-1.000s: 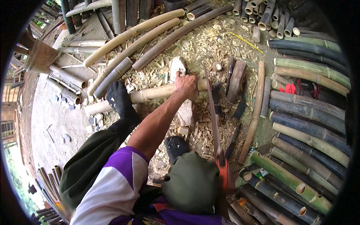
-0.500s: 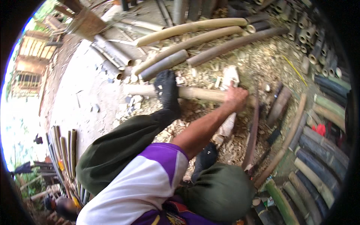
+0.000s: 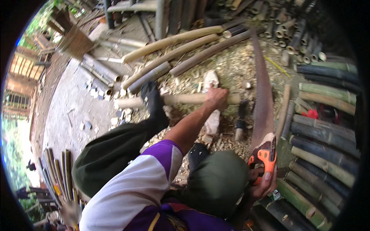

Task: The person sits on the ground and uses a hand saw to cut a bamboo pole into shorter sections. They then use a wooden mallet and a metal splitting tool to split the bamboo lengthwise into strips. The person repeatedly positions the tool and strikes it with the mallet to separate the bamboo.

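Observation:
My left hand (image 3: 217,98) grips a pale bamboo pole (image 3: 185,99) near its right end. The pole lies crosswise over a whitish wooden block (image 3: 212,123). My dark-socked left foot (image 3: 152,102) rests on the pole farther left. At the lower right, my right hand (image 3: 264,183) is closed around the orange handle of a handsaw (image 3: 263,96). Its long, brownish blade points away from me, right of the pole's end and apart from it. A dark-headed tool with a pale handle end (image 3: 239,133), perhaps a hatchet, lies between the block and the saw.
Bamboo poles (image 3: 173,42) lie beyond my foot. Stacked bamboo lengths (image 3: 323,131) line the right side, with more cut tubes (image 3: 285,34) at the far right. Wood chips (image 3: 227,61) cover the ground. A yellow strip (image 3: 276,66) lies beyond the blade. Upright poles (image 3: 58,173) stand at left.
My right hand has come into view with the saw, its blade now reaching farther out on the right. The scene has shifted left in the picture. My left hand stays on the pole.

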`<move>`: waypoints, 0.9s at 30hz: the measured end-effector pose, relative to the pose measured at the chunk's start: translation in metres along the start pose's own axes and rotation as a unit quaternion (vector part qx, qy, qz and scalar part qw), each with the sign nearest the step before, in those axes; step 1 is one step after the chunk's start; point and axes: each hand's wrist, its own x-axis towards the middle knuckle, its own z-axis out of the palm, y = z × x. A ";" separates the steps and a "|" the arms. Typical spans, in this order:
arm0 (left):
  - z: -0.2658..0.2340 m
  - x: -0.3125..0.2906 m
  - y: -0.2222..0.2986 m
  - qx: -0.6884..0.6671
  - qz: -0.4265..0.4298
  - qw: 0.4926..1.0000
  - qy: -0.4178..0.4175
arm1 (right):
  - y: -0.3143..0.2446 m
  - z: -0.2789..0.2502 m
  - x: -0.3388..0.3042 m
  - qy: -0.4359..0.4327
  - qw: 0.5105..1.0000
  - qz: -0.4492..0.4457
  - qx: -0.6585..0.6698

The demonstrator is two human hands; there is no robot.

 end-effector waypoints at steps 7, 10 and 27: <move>0.017 -0.060 -0.003 -0.413 -0.156 0.815 0.375 | -0.001 -0.046 -0.011 -0.012 0.998 0.022 -0.050; 0.071 -0.092 -0.062 -0.582 -0.418 0.520 0.465 | 0.009 -0.044 -0.019 -0.045 0.998 0.022 -0.047; 0.025 -0.136 -0.077 -0.809 -0.174 0.329 0.455 | -0.002 -0.039 -0.012 -0.078 0.989 -0.048 -0.119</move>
